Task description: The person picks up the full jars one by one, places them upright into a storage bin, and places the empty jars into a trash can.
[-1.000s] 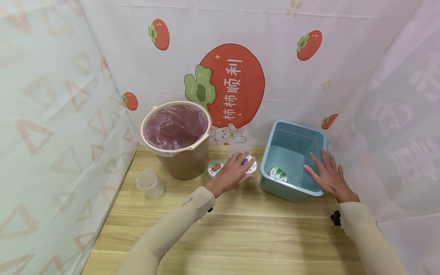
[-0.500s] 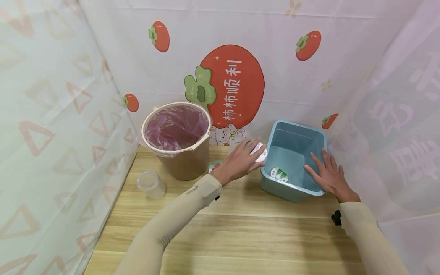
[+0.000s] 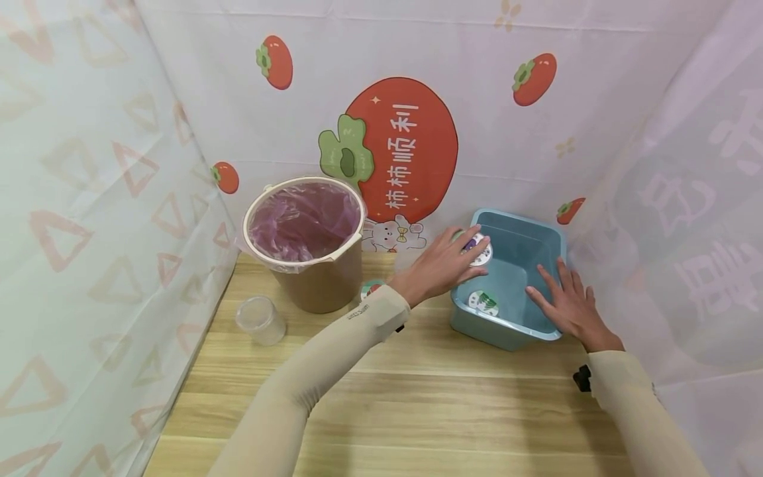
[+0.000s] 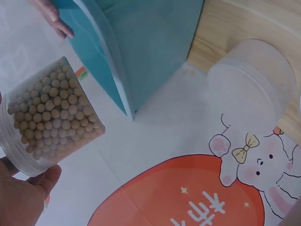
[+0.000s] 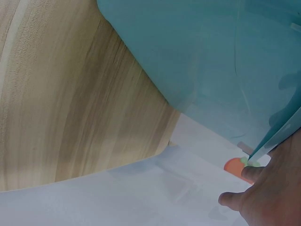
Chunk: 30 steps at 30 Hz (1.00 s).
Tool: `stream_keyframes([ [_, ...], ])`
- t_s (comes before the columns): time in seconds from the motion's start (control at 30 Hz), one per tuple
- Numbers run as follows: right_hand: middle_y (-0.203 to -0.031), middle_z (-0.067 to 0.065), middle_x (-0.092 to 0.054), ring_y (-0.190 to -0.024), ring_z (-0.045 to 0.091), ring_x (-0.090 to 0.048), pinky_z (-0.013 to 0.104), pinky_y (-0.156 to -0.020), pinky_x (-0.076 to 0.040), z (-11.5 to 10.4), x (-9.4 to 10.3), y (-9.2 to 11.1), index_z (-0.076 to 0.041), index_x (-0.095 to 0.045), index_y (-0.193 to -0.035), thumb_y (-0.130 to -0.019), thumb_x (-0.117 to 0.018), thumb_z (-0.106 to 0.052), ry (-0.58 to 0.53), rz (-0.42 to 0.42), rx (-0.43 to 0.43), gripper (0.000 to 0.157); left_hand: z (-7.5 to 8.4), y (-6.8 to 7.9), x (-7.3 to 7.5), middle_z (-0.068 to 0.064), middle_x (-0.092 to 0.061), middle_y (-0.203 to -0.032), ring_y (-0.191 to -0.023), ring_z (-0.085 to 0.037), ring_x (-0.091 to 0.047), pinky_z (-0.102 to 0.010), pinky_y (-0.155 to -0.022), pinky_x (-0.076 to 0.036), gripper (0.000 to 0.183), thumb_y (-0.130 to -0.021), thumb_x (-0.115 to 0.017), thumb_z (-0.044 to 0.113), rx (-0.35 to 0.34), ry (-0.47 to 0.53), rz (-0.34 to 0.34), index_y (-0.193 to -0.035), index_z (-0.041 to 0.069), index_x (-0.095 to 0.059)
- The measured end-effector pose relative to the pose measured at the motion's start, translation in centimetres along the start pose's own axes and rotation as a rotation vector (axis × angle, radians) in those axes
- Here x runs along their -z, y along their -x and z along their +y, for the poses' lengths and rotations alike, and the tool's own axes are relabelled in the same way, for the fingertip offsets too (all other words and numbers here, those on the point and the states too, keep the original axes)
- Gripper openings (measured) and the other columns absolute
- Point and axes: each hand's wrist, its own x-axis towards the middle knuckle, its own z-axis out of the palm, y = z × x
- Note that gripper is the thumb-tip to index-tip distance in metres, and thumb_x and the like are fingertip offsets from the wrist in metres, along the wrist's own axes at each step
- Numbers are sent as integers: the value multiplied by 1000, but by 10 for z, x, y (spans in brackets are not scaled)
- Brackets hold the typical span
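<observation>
Fingers of the left hand are curled round 1 beaded jar, gripping it above the left side of the blue bin. Many round beige beads show through its clear wall, too many to count. The right hand has its 5 fingers spread apart at the bin's right rim; how hard they press, I cannot tell.

I count 5 round containers. 3 have printed tops: the held one with a purple picture, 1 green-label container inside the bin towards its front left, and 1 red-label container left of the bin, partly hidden by the left arm. 2 are plain: 1 frosted tub near the bin's left side, and 1 clear tub well left of it. 1 brown bucket with 1 purple liner also stands left of the bin.
</observation>
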Motion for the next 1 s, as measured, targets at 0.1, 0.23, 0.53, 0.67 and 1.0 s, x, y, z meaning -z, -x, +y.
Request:
stream_keyframes([
  [0.1,-179,29,15,-159,70,3,95,-113,-2,0,0,0,-11,-13,-176,-112,-40,-64,3,2,-5,87,5,-11,-2,-10,-36,-178,-158,-31,-41,-42,-133,-34,72,-113,-47,60,-25,-13,11,-171,19,-38],
  [0.23,-180,29,15,-159,70,3,95,-114,-2,0,-1,-1,-11,-13,-176,-112,-39,-65,8,0,-13,88,10,-24,-7,-10,-36,-177,-158,-30,-42,-41,-134,-32,72,-113,-46,60,-51,-35,27,-171,19,-38],
  [0.53,-180,27,16,-160,68,2,94,-114,-3,1,-1,-3,-12,-13,-176,-112,-39,-65,16,0,-14,87,17,-44,-22,-9,-36,-177,-157,-31,-42,-41,-133,-33,70,-114,-42,61,-48,-55,15,-171,20,-38],
  [0.67,-180,27,16,-160,68,2,94,-113,-3,-1,-1,-3,-12,-13,-176,-112,-39,-65,19,1,-7,87,19,-50,-25,-8,-34,-179,-158,-31,-41,-42,-132,-36,70,-114,-41,61,-33,-26,-23,-172,21,-37],
  [1.0,-180,28,15,-159,70,1,95,-114,-4,-2,0,-1,-12,-13,-176,-112,-38,-65,21,1,-15,87,23,-61,-34,-6,-28,-181,-159,-30,-38,-39,-130,-39,71,-114,-41,61,-23,-17,-63,-173,22,-34],
])
